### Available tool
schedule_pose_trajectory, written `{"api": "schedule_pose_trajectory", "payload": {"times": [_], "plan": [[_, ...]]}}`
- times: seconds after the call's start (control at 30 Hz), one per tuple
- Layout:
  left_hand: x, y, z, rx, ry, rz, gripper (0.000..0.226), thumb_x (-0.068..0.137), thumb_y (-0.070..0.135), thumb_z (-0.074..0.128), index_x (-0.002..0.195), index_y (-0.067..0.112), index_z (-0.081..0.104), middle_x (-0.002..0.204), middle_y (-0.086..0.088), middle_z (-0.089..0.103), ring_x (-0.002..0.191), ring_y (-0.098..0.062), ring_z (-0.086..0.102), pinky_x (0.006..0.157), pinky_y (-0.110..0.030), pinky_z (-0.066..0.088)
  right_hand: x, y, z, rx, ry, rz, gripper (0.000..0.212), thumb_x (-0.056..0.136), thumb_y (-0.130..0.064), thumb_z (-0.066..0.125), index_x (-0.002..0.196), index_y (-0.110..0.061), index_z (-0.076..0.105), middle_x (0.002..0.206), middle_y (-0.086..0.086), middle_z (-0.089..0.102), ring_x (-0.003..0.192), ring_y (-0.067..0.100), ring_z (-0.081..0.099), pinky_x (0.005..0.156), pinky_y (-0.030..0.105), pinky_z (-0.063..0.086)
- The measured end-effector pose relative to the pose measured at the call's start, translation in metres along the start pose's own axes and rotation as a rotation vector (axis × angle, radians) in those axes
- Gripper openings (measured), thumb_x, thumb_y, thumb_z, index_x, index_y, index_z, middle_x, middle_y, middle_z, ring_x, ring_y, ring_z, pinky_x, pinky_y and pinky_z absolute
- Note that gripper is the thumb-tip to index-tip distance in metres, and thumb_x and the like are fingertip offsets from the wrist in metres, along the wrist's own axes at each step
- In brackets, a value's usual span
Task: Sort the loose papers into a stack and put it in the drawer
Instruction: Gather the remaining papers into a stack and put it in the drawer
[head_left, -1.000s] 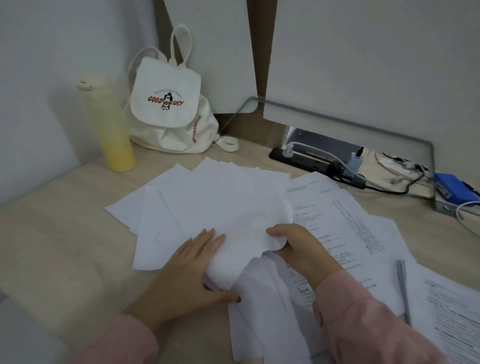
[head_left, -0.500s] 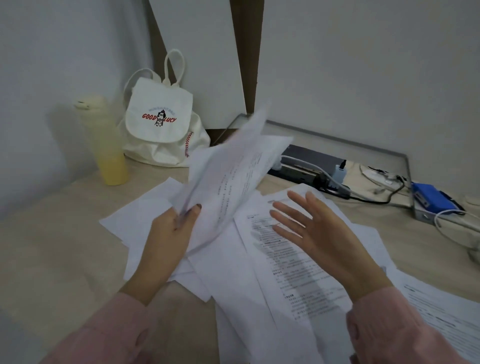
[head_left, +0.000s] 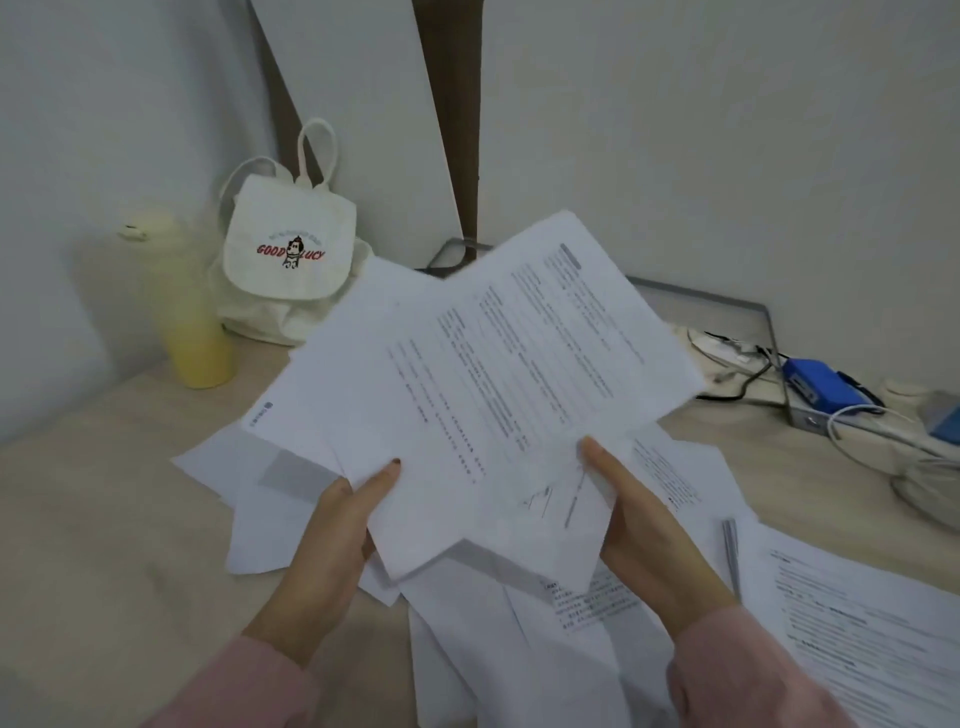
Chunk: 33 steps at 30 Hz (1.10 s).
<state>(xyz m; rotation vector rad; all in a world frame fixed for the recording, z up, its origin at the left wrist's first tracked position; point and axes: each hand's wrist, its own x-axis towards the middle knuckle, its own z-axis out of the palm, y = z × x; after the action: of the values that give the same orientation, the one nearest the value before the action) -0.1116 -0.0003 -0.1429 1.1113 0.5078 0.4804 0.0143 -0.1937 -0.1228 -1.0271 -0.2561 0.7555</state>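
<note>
Both hands up off the desk (head_left: 93, 519) w/ a fan of sheets (head_left: 493, 374). Left hand (head_left: 332, 535) pinches the lower left edge, thumb on top; right hand (head_left: 639, 525) clamps the lower right edge, thumb on top, fingers underneath & hidden. Bundle's ragged: corners splayed, printed page on top, tilted away toward the wall. Not a stack yet.

More loose papers (head_left: 857, 639) lie flat on the desk below and to the right, some under the wrists, a pen (head_left: 731, 551) resting on them. So we're mid-gather, early-ish, prob. less than half collected. No drawer in view, can't say where it is.

Next, I'd guess: square this bunch by tapping an edge on the desk, then scoop the rest. Needs a loose grip so sheets slide into line, and the pen moved off first or it rides along. Bottle (head_left: 182, 312) & bag (head_left: 291, 254) sit back left, well apart from the action.
</note>
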Motion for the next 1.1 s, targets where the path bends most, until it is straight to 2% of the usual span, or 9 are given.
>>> {"api": "schedule_pose_trajectory", "payload": {"times": [0.17,0.3,0.4,0.5,0.6,0.67,0.83,1.0,1.1], "plan": [[-0.006,-0.022,-0.011,0.016,0.021,-0.105,0.024,0.091,0.009,0.054,0.113,0.015,0.06,0.107,-0.004,0.07,0.096,-0.023,0.066,0.065,-0.029,0.059,-0.002,0.008,-0.019,-0.173,0.347,-0.069,0.037,0.089,-0.017,0.057,0.127,-0.019,0.055,0.117,0.003,0.068,0.099,0.021,0.066,0.075,0.03,0.056],[0.0,-0.028,-0.021,-0.072,0.024,-0.162,0.031,0.095,0.03,0.047,0.121,0.018,0.059,0.118,-0.004,0.068,0.107,-0.025,0.064,0.096,-0.047,0.048,-0.004,0.012,-0.033,-0.288,0.55,0.018,0.028,0.093,-0.012,0.052,0.119,-0.005,0.055,0.104,0.011,0.066,0.08,0.019,0.064,0.047,0.018,0.053],[0.005,-0.028,-0.022,-0.09,0.03,-0.18,0.039,0.096,0.038,0.042,0.125,0.016,0.057,0.115,-0.004,0.067,0.106,-0.025,0.062,0.096,-0.046,0.047,-0.003,0.01,-0.039,-0.33,0.588,-0.045,0.02,0.096,-0.012,0.045,0.114,-0.014,0.054,0.098,0.003,0.064,0.081,0.017,0.061,0.052,0.019,0.056],[0.012,-0.024,-0.024,-0.108,0.038,-0.139,0.034,0.098,0.033,0.036,0.123,0.018,0.053,0.106,-0.002,0.067,0.093,-0.019,0.063,0.069,-0.034,0.057,0.001,0.001,-0.049,-0.313,0.696,-0.051,0.021,0.094,-0.013,0.044,0.112,-0.011,0.054,0.086,0.003,0.06,0.074,0.02,0.058,0.065,0.031,0.053],[0.017,-0.017,-0.032,-0.143,0.055,-0.118,0.027,0.099,0.029,0.036,0.119,0.022,0.052,0.106,-0.001,0.066,0.093,-0.017,0.062,0.061,-0.028,0.06,0.002,-0.011,-0.063,-0.265,0.771,-0.041,0.015,0.092,-0.009,0.042,0.1,-0.009,0.055,0.078,0.005,0.054,0.067,0.021,0.052,0.054,0.029,0.051],[0.017,-0.014,-0.038,-0.142,0.058,-0.1,0.026,0.099,0.026,0.037,0.12,0.023,0.052,0.108,-0.002,0.065,0.095,-0.018,0.062,0.063,-0.028,0.06,0.0,-0.015,-0.071,-0.142,0.762,-0.062,0.015,0.092,-0.003,0.039,0.097,-0.008,0.053,0.08,0.007,0.054,0.07,0.02,0.053,0.044,0.024,0.054],[0.015,-0.016,-0.045,-0.201,0.092,-0.065,0.024,0.099,0.022,0.037,0.114,0.025,0.056,0.111,-0.002,0.065,0.096,-0.018,0.062,0.065,-0.029,0.061,-0.001,-0.01,-0.074,0.288,0.65,-0.046,0.038,0.098,-0.001,0.029,0.135,-0.002,0.038,0.135,0.015,0.048,0.097,0.029,0.055,0.072,0.038,0.056],[0.012,-0.018,-0.045,-0.322,0.098,-0.057,0.025,0.098,0.021,0.038,0.113,0.025,0.057,0.117,-0.002,0.063,0.103,-0.019,0.06,0.073,-0.032,0.058,-0.001,-0.004,-0.057,0.353,0.536,-0.029,0.04,0.098,0.0,0.027,0.137,-0.001,0.037,0.104,0.012,0.06,0.093,0.026,0.057,0.073,0.039,0.057],[0.008,-0.019,-0.041,-0.371,0.092,-0.047,0.028,0.098,0.021,0.037,0.119,0.023,0.056,0.121,-0.004,0.062,0.106,-0.02,0.06,0.076,-0.034,0.058,0.001,0.003,-0.047,0.257,0.498,0.015,0.034,0.096,0.001,0.032,0.128,-0.005,0.042,0.111,0.013,0.06,0.095,0.028,0.059,0.066,0.036,0.058]]}}
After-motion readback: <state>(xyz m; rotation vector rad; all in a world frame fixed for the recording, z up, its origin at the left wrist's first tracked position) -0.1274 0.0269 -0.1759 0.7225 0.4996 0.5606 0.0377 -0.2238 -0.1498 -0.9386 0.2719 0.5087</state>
